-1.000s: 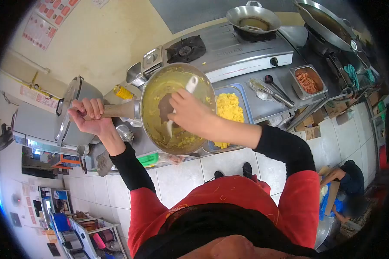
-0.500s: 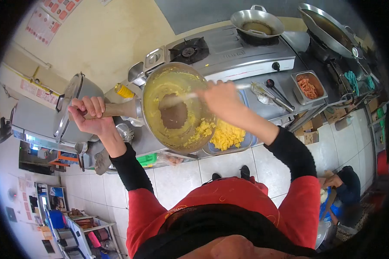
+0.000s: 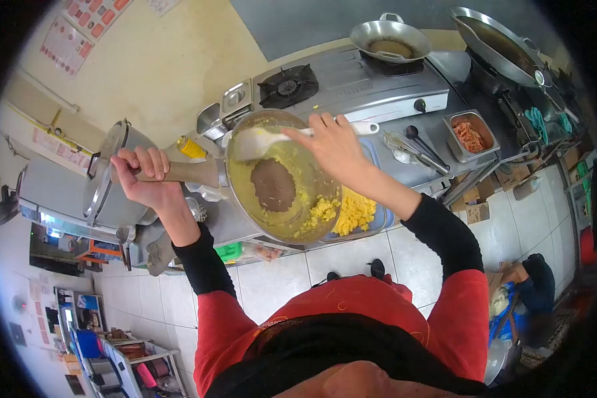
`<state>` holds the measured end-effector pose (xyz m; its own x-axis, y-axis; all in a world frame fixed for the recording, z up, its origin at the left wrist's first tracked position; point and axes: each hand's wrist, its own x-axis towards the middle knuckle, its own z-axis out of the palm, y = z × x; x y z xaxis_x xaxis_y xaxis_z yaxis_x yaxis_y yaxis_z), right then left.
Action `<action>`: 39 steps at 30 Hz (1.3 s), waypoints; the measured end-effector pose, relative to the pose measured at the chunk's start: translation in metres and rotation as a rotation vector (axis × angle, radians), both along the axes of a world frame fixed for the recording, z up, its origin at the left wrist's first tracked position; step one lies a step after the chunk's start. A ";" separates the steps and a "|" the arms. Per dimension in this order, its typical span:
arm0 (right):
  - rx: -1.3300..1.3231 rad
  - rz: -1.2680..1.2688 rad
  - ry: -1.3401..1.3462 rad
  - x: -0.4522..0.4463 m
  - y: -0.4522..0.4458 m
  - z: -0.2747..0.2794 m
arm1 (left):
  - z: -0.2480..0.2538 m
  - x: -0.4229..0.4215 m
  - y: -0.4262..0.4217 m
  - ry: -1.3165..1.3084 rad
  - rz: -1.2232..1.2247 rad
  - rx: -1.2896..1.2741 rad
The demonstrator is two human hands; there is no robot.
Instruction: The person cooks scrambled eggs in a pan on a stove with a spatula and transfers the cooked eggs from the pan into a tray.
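Note:
My left hand [image 3: 142, 174] is closed around the wooden handle of a round metal wok [image 3: 244, 182], held tilted with its lower right side over a tray. In my right hand [image 3: 331, 142] is a white spatula [image 3: 257, 141], its blade against the wok's upper left inner wall. Yellow residue coats the inside around a brown patch at the bottom. Some scrambled egg [image 3: 322, 211] clings near the lower right rim. More scrambled egg [image 3: 357, 212] lies on the bluish tray [image 3: 381, 215], partly hidden beneath the wok.
Behind is a gas stove [image 3: 351, 83] with a bare burner and a metal wok [image 3: 404, 38]. A container of reddish meat [image 3: 469, 136], tongs [image 3: 424, 154] and a larger pan [image 3: 494, 46] are to the right. A big lidded pot [image 3: 123, 172] stands left. Someone crouches [image 3: 537, 285] at lower right.
The spatula has swept from the wok's middle to its upper left wall, its blade now plainly seen. The wok has shifted slightly down and right. Both hands keep their holds.

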<state>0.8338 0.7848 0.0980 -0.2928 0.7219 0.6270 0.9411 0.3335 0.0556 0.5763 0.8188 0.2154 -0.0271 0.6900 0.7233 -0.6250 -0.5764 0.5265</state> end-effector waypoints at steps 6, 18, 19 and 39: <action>-0.335 -0.212 -0.173 0.012 0.015 -0.011 | 0.004 0.003 -0.005 -0.001 -0.026 -0.001; -0.614 -0.137 -0.133 0.026 0.014 -0.033 | -0.001 0.017 -0.021 0.061 0.077 0.065; -0.433 -0.072 0.081 0.027 0.009 -0.032 | -0.001 0.016 -0.023 0.058 0.071 0.080; -0.748 0.034 0.114 0.030 -0.016 -0.065 | 0.000 -0.013 -0.027 0.045 -0.051 0.266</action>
<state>0.8641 0.7688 0.0334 -0.2852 0.9585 0.0009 0.9161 0.2729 -0.2937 0.5629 0.7913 0.2159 0.0392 0.4756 0.8788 -0.6360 -0.6665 0.3891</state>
